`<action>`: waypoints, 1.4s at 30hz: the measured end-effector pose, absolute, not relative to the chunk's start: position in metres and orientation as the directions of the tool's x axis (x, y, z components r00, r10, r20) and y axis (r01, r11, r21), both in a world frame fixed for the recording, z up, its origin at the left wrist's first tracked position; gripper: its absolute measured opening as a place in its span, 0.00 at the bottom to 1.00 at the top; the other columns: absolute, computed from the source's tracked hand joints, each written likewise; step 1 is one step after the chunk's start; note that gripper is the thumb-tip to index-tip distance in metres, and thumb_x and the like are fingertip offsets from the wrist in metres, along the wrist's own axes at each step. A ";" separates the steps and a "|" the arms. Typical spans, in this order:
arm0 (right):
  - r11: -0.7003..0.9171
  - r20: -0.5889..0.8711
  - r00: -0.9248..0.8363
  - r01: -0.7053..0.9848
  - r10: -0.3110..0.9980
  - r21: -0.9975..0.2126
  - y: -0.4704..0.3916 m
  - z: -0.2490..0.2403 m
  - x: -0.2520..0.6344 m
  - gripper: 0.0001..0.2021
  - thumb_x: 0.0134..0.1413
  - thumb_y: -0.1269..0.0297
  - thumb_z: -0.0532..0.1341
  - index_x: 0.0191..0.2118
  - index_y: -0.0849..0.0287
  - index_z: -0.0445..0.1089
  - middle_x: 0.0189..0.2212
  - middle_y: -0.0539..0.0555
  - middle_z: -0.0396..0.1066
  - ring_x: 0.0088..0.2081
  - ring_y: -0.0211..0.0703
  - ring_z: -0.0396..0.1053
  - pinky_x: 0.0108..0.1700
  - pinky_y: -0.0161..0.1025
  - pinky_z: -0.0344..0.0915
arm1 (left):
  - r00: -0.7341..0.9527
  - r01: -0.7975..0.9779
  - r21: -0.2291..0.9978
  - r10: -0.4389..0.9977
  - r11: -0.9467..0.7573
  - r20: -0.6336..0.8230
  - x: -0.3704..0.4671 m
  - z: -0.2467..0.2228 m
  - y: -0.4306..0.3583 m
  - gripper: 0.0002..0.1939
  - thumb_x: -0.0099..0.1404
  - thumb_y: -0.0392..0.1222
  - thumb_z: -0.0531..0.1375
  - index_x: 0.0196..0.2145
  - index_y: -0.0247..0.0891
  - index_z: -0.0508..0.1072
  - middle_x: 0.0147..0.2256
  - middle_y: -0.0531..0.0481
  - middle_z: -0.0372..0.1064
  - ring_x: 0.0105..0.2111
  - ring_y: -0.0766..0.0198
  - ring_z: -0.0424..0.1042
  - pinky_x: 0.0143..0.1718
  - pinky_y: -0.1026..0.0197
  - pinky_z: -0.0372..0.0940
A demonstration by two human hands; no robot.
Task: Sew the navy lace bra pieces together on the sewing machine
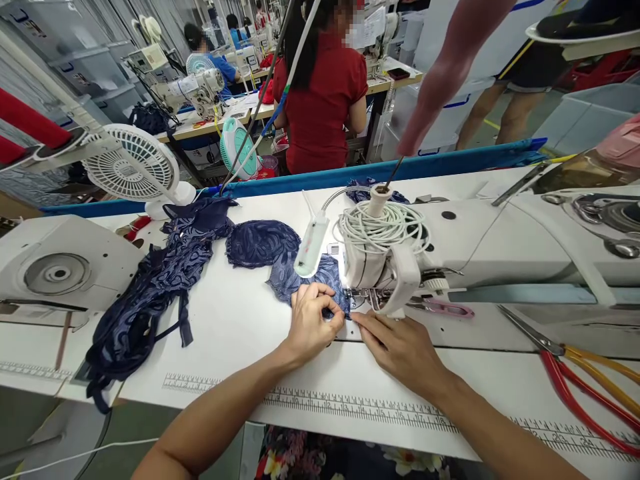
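Observation:
A navy lace fabric piece (287,277) lies on the white table, its right edge at the presser foot of a sewing machine (370,267). My left hand (315,320) is closed on this piece, thumb and index finger pinched at its near edge. My right hand (400,350) rests on the machine bed just right of it, fingers stretched out flat, one fingertip touching the fabric's corner. Part of that hand's fingers is hidden under the machine head. A second navy lace cup (263,243) adjoins the piece behind and to the left.
A pile of navy lace garments (155,300) lies at left, beside another machine (65,263) and a white fan (133,163). Red-and-orange-handled scissors (560,350) and pink-handled snips (445,307) lie at right. A printed ruler (350,405) runs along the front edge. A person in red (320,100) sits beyond.

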State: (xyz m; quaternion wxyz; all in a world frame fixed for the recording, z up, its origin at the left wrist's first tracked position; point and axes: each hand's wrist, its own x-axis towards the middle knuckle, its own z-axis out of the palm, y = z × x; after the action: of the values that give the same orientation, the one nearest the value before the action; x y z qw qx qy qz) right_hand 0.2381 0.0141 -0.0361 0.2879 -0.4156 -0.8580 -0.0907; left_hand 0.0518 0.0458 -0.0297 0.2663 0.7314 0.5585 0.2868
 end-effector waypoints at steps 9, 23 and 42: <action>0.624 0.534 -0.519 0.781 0.668 -0.021 0.015 -0.037 0.234 0.12 0.63 0.75 0.52 0.41 0.60 0.74 0.31 0.53 0.72 0.31 0.37 0.67 0.31 0.38 0.59 | 0.459 0.726 0.358 0.801 -0.587 0.384 0.040 -0.029 0.035 0.10 0.66 0.31 0.54 0.41 0.39 0.73 0.47 0.44 0.70 0.50 0.54 0.66 0.48 0.49 0.63; 0.617 0.517 -0.484 0.779 0.706 -0.113 0.013 -0.042 0.242 0.13 0.61 0.73 0.56 0.48 0.58 0.74 0.30 0.52 0.71 0.30 0.36 0.67 0.34 0.37 0.61 | 0.746 0.622 -0.074 0.563 -0.779 0.356 0.030 -0.028 0.032 0.14 0.70 0.29 0.49 0.49 0.34 0.71 0.42 0.43 0.75 0.51 0.55 0.70 0.65 0.28 0.29; 0.636 0.513 -0.515 0.767 0.686 -0.080 0.016 -0.038 0.244 0.14 0.63 0.74 0.54 0.48 0.57 0.73 0.32 0.51 0.73 0.26 0.35 0.62 0.34 0.38 0.60 | 0.757 0.549 0.132 0.558 -0.825 0.341 0.015 -0.031 0.045 0.16 0.69 0.29 0.53 0.49 0.44 0.71 0.50 0.50 0.74 0.55 0.55 0.69 0.60 0.21 0.23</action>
State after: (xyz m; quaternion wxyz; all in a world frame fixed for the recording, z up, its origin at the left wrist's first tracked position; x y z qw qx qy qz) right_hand 0.2438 0.0160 -0.0375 0.2580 -0.4192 -0.8669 -0.0787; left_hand 0.0146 0.0446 -0.0306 0.0121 0.9371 0.2954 0.1855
